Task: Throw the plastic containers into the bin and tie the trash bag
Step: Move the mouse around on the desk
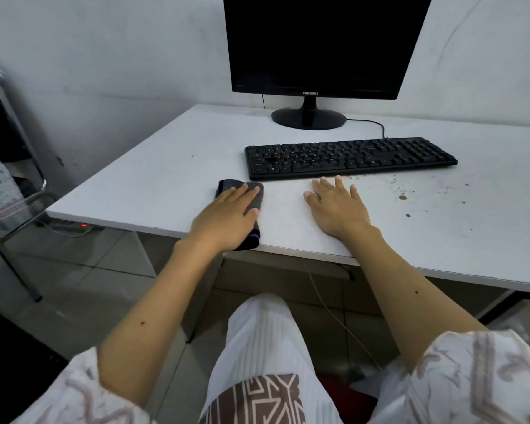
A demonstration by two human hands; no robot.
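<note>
My left hand (227, 215) lies flat with straight fingers on a dark grey cloth (256, 194) near the front edge of the white desk (172, 179). A purple stripe shows on the cloth's near end. My right hand (338, 206) rests flat on the bare desk just in front of the keyboard, fingers spread and holding nothing. No plastic containers, bin or trash bag are in view.
A black keyboard (349, 157) lies beyond my hands and a dark monitor (318, 47) stands behind it. Brown specks and stains (403, 197) dot the desk to the right. A metal chair (19, 166) stands at left, with a power strip (74, 226) under the desk.
</note>
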